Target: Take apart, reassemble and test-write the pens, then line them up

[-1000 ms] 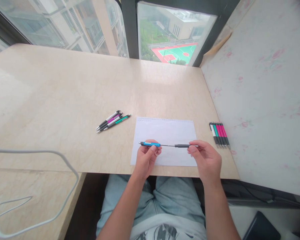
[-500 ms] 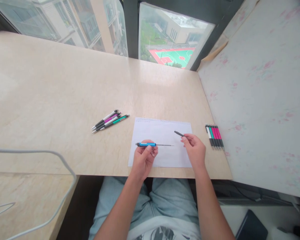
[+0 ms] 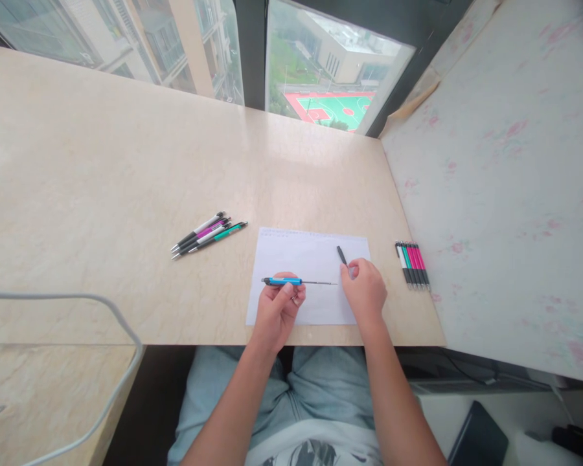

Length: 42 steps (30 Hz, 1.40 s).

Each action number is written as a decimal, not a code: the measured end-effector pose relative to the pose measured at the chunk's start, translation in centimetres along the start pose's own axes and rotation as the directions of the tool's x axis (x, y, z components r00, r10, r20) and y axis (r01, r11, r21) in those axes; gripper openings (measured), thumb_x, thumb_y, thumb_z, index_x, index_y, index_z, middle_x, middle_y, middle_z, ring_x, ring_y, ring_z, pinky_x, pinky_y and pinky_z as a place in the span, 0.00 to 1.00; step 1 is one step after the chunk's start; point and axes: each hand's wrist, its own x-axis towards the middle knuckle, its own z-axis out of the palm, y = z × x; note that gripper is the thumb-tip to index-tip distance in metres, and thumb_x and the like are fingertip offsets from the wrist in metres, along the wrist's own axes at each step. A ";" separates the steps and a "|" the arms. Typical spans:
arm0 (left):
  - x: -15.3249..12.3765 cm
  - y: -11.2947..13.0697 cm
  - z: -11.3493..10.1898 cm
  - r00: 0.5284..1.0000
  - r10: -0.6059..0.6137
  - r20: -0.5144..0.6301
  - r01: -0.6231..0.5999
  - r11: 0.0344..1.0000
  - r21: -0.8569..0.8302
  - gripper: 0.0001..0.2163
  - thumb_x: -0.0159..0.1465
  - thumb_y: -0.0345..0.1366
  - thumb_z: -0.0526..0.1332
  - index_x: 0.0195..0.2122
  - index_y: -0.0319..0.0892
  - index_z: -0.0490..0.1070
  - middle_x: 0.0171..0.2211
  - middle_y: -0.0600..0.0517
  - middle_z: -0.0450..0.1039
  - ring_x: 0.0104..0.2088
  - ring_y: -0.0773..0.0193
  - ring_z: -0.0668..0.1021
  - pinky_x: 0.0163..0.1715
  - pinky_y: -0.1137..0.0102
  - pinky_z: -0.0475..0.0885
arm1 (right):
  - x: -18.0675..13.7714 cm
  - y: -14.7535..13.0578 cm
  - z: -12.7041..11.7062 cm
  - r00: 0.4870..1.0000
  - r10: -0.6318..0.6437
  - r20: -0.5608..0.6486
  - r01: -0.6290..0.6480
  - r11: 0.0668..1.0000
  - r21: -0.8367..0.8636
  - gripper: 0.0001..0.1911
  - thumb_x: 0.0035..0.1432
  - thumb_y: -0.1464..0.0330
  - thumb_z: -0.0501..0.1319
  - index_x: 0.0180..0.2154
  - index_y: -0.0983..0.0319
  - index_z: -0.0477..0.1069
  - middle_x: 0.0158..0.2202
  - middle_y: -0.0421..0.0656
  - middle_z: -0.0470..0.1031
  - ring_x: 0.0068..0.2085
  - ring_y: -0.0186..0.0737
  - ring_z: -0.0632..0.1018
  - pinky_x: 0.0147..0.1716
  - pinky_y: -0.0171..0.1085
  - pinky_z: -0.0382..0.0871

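Note:
My left hand (image 3: 280, 309) is closed on the blue upper half of a pen (image 3: 282, 281), held level over a white sheet of paper (image 3: 305, 259); its thin refill sticks out bare to the right. My right hand (image 3: 364, 288) pinches the pen's dark grip section (image 3: 341, 254), which points up and away, clear of the refill tip. Both hands hover just above the paper near the table's front edge.
A loose bunch of several pens (image 3: 208, 233) lies left of the paper. A neat row of several pens (image 3: 412, 264) lies at the right by the floral-covered surface (image 3: 505, 194). A white cable (image 3: 78, 304) loops over the beige table (image 3: 126, 162) at front left. Windows stand behind.
The dark grip section has come off the blue pen: my right hand pulled it off the refill, turned it upward, then drew back in toward the refill tip. My left hand stayed put.

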 end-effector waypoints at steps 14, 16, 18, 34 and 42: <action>0.0 0.0 0.2 0.999 0.001 -0.036 -0.001 1.000 0.019 0.10 0.56 0.36 0.72 0.37 0.40 0.77 0.29 0.52 0.73 0.31 0.70 0.74 0.33 0.74 0.70 | 0.9 0.2 0.7 0.991 -0.043 -0.123 0.051 0.997 0.059 0.08 0.61 0.64 0.56 0.32 0.60 0.69 0.32 0.45 0.73 0.39 0.46 0.71 0.34 0.39 0.57; 0.0 0.0 0.1 0.999 0.003 -0.044 -0.003 1.000 0.015 0.10 0.56 0.35 0.72 0.37 0.41 0.77 0.29 0.52 0.73 0.31 0.70 0.74 0.33 0.74 0.70 | 0.9 0.1 0.8 0.994 -0.026 -0.107 0.030 0.999 0.038 0.07 0.61 0.64 0.56 0.33 0.60 0.69 0.33 0.45 0.74 0.39 0.45 0.71 0.33 0.39 0.56; 0.1 0.0 0.1 0.999 0.004 -0.045 -0.004 1.000 0.012 0.10 0.56 0.35 0.72 0.37 0.40 0.77 0.29 0.52 0.72 0.31 0.70 0.74 0.33 0.75 0.71 | 0.9 0.1 1.0 0.996 -0.017 -0.087 0.019 1.000 0.020 0.07 0.60 0.63 0.57 0.34 0.60 0.69 0.34 0.45 0.74 0.39 0.45 0.72 0.32 0.39 0.55; 0.1 -0.1 0.1 0.999 -0.009 -0.036 0.010 1.000 0.028 0.09 0.56 0.35 0.72 0.37 0.40 0.77 0.30 0.51 0.73 0.31 0.69 0.75 0.34 0.74 0.71 | 1.0 0.4 0.9 0.998 -0.016 -0.063 0.019 0.999 0.047 0.08 0.60 0.64 0.57 0.36 0.60 0.70 0.34 0.45 0.75 0.38 0.45 0.72 0.32 0.39 0.55; 0.0 -0.1 0.0 0.999 -0.017 -0.036 0.018 0.999 0.038 0.09 0.56 0.35 0.72 0.36 0.39 0.77 0.31 0.51 0.72 0.31 0.70 0.74 0.34 0.74 0.70 | 1.1 -0.2 1.2 0.986 -0.140 -0.087 0.149 0.983 0.105 0.07 0.60 0.66 0.56 0.35 0.61 0.70 0.33 0.44 0.74 0.39 0.44 0.72 0.37 0.39 0.60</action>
